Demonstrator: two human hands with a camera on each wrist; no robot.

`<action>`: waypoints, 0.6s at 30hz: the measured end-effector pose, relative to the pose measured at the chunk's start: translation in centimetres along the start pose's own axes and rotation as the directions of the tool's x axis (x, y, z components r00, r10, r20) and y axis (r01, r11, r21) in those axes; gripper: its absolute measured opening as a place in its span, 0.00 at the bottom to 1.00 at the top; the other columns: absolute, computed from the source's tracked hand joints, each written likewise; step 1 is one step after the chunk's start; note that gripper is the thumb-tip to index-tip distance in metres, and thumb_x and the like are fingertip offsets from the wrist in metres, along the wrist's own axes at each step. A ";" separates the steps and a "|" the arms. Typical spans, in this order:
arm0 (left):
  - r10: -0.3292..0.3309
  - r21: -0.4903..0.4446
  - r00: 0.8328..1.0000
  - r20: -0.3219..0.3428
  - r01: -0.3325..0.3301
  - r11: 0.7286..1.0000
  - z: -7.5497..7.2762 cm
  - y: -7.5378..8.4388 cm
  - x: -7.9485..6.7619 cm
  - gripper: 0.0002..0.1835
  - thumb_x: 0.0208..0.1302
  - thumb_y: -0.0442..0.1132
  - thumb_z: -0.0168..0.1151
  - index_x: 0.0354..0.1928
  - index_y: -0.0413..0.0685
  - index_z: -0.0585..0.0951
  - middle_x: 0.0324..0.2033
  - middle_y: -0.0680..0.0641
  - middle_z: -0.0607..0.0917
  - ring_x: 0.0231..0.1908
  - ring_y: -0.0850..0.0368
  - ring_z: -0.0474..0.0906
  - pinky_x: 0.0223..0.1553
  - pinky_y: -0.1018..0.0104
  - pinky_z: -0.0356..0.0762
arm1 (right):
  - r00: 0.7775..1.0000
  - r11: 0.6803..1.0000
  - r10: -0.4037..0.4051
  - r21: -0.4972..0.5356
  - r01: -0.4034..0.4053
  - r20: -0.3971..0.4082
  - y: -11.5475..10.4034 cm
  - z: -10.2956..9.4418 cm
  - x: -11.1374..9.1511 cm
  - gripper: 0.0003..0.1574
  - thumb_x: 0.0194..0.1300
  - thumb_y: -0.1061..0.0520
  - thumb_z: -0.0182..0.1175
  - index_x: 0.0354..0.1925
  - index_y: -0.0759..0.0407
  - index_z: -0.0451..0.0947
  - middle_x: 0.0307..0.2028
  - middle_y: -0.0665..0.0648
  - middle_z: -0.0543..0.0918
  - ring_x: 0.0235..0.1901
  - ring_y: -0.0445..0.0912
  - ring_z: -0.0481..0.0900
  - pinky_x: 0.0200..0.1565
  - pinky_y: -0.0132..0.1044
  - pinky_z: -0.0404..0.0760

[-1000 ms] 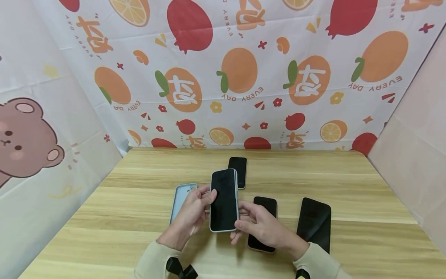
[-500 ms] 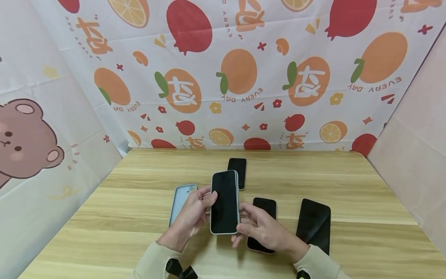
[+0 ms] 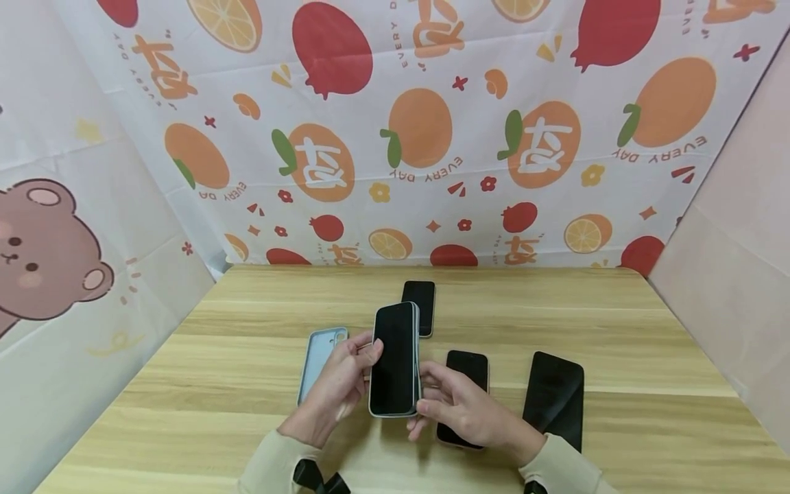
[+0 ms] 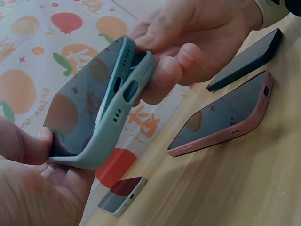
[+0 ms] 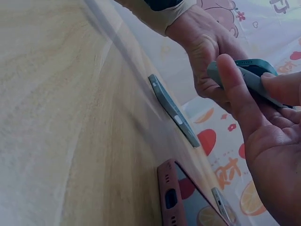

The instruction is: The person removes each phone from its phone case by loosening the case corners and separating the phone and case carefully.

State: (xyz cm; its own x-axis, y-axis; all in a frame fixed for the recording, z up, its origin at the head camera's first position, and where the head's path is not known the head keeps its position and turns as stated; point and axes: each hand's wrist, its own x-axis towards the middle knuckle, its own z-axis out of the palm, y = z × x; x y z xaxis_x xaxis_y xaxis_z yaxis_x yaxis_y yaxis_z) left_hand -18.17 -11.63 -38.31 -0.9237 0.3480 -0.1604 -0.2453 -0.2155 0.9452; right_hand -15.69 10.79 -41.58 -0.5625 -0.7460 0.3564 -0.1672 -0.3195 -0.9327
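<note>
A black-screened phone (image 3: 393,360) is held up off the table, screen facing me. Its pale blue-green case (image 4: 110,132) stays around the left side, while the phone's right edge stands out of it, leaving a gap at the lower right corner. My left hand (image 3: 336,377) grips phone and case together from the left, thumb over the screen's edge. At that lower right corner my right hand (image 3: 465,405) has its thumb on the phone's edge and bent fingers against the case. Part of the case's back is hidden by the hands.
An open light blue phone case (image 3: 321,360) lies left of the hands. Behind the held phone lies a smaller phone (image 3: 422,302). A pink-cased phone (image 4: 221,117) sits under my right hand, and a larger dark phone (image 3: 555,398) lies farther right. Patterned cloth (image 3: 420,130) hangs behind the table.
The phone has tilted slightly leftward, and the gap between its right edge and the case has widened. Both hands keep their places on it.
</note>
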 end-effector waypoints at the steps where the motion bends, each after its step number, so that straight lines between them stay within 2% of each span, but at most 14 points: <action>1: 0.001 0.003 1.000 -0.001 -0.001 1.000 0.0 0.0 0.0 0.24 0.77 0.40 0.50 0.68 0.33 0.65 0.36 0.55 0.89 0.37 0.61 0.87 0.40 0.62 0.86 | 1.000 1.000 0.013 0.008 -0.013 -0.011 0.0 0.1 0.0 0.26 0.76 0.68 0.45 0.69 0.73 0.55 0.58 0.81 0.69 0.41 0.62 0.85 0.43 0.57 0.84; 3: 0.000 0.007 1.000 -0.006 0.000 1.000 0.0 0.1 -0.1 0.26 0.77 0.40 0.51 0.69 0.33 0.63 0.37 0.55 0.89 0.38 0.61 0.87 0.40 0.62 0.86 | 0.998 0.999 0.039 0.016 -0.039 -0.041 -0.1 0.2 0.1 0.26 0.75 0.69 0.45 0.68 0.73 0.56 0.58 0.81 0.69 0.40 0.53 0.86 0.43 0.56 0.84; 5: -0.002 0.015 1.000 -0.019 0.002 1.000 0.0 0.1 -0.1 0.26 0.76 0.41 0.52 0.69 0.33 0.63 0.37 0.55 0.89 0.37 0.61 0.87 0.40 0.63 0.86 | 0.993 0.997 0.077 0.013 -0.076 -0.087 -0.2 0.3 0.3 0.26 0.74 0.69 0.47 0.67 0.74 0.57 0.58 0.80 0.70 0.40 0.48 0.86 0.43 0.54 0.85; 8: 0.001 0.027 0.998 -0.056 0.001 1.000 0.0 0.0 0.0 0.26 0.75 0.41 0.53 0.67 0.33 0.64 0.36 0.54 0.89 0.37 0.61 0.87 0.39 0.62 0.86 | 0.979 0.993 0.113 -0.006 -0.116 -0.168 -0.4 0.2 0.5 0.30 0.71 0.70 0.48 0.68 0.72 0.55 0.58 0.77 0.71 0.40 0.47 0.85 0.42 0.54 0.86; 12: 0.015 0.044 0.993 -0.114 -0.010 0.999 -0.1 -0.3 0.2 0.23 0.74 0.40 0.55 0.65 0.35 0.67 0.39 0.52 0.89 0.38 0.58 0.87 0.40 0.58 0.86 | 0.958 0.990 0.118 -0.038 -0.132 -0.260 -0.6 0.2 0.6 0.36 0.69 0.71 0.50 0.70 0.65 0.50 0.52 0.68 0.72 0.37 0.47 0.84 0.40 0.58 0.85; 15: 0.028 0.061 0.988 -0.149 -0.019 0.998 0.0 -0.4 0.2 0.22 0.74 0.38 0.55 0.64 0.36 0.69 0.42 0.49 0.88 0.39 0.56 0.87 0.41 0.55 0.86 | 0.948 0.989 0.104 -0.066 -0.130 -0.300 -0.6 0.5 0.6 0.32 0.69 0.72 0.49 0.67 0.64 0.51 0.47 0.64 0.71 0.32 0.46 0.82 0.38 0.61 0.83; 18: 0.042 0.088 0.986 -0.163 -0.028 0.996 0.1 -0.5 0.2 0.23 0.73 0.39 0.57 0.64 0.35 0.69 0.45 0.46 0.88 0.40 0.55 0.87 0.42 0.55 0.86 | 0.937 0.984 0.109 -0.097 -0.149 -0.333 -0.5 0.7 0.7 0.23 0.69 0.72 0.48 0.59 0.67 0.55 0.45 0.62 0.70 0.30 0.46 0.82 0.36 0.59 0.84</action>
State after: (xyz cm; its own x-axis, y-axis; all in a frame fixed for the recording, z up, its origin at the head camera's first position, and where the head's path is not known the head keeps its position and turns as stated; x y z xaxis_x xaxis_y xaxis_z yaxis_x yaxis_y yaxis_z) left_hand -18.23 -11.34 -38.80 -0.9688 0.1852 -0.1649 -0.1927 -0.1439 0.9706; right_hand -15.41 10.06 -40.79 -0.8147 -0.5390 0.2140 -0.1594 -0.1467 -0.9762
